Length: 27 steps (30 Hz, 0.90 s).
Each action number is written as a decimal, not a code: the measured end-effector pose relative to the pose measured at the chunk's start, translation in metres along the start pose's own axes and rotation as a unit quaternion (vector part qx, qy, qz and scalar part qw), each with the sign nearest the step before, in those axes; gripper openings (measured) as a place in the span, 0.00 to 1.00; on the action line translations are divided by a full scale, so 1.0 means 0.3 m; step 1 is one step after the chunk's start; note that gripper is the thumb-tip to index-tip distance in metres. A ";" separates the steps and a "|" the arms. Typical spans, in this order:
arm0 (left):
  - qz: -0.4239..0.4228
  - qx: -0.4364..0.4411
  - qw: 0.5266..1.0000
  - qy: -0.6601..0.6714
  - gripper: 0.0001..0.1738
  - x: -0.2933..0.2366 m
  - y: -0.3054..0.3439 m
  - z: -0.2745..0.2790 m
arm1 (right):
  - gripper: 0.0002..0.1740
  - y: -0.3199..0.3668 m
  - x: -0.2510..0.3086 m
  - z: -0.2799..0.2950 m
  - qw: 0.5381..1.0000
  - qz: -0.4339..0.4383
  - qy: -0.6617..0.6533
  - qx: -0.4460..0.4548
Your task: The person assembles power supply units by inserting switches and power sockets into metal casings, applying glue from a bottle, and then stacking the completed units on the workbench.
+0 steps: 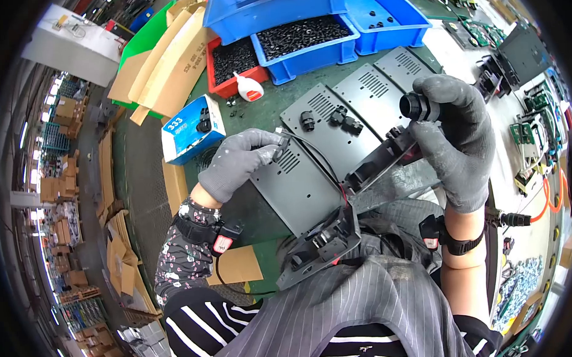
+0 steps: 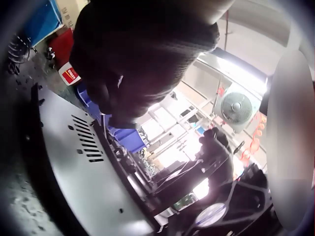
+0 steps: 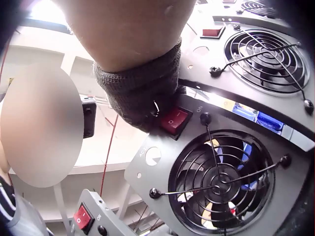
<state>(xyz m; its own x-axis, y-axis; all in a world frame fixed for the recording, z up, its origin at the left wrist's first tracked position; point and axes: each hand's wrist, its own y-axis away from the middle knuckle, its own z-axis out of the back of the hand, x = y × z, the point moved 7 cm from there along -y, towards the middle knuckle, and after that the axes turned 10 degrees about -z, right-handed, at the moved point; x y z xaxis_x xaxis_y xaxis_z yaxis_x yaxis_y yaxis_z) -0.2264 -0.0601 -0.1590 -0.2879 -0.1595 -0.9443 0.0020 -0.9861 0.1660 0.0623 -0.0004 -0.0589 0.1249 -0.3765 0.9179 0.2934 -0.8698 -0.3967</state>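
Observation:
In the head view the gloved left hand [image 1: 238,164] pinches a small connector [image 1: 281,144] on a black cable, above a dark vented metal panel [image 1: 299,190]. The gloved right hand [image 1: 458,138] grips a black threaded cable gland [image 1: 416,106] between thumb and fingers, just above a bracket assembly [image 1: 377,163]. The left wrist view shows the left hand [image 2: 142,59] dark over the vented panel [image 2: 88,167]. In the right wrist view the right hand [image 3: 142,93] is beside a panel with a red switch [image 3: 176,121] and a fan grille [image 3: 221,182]; its fingertips are hidden.
Loose black glands [image 1: 346,120] lie on the panels. Behind stand a blue bin [image 1: 303,42] of small black parts, a red bin [image 1: 235,64], and a white bottle [image 1: 249,88]. A blue-white box [image 1: 193,130] stands left. Another bracket assembly [image 1: 326,243] rests near the lap.

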 end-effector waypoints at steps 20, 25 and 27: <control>0.036 0.066 0.984 0.164 0.11 -0.095 -0.055 -0.100 | 0.22 0.164 -0.123 0.275 0.976 -0.102 -0.097 -0.164; -0.027 0.162 0.985 0.061 0.13 -0.278 -0.251 -0.284 | 0.18 0.183 -0.139 0.435 0.962 -0.092 -0.029 -0.254; -0.064 0.209 0.976 0.006 0.12 -0.373 -0.345 -0.382 | 0.18 0.174 -0.152 0.522 0.947 -0.092 -0.012 -0.307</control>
<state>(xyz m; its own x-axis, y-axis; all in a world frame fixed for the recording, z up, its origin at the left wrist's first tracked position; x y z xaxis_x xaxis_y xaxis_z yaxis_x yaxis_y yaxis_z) -0.0848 0.0545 -0.1030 -0.2479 -0.0389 -0.9680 -0.4255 -0.8933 0.1448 0.2203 0.0214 -0.1211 0.1494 -0.1987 0.9686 -0.2935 -0.9444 -0.1484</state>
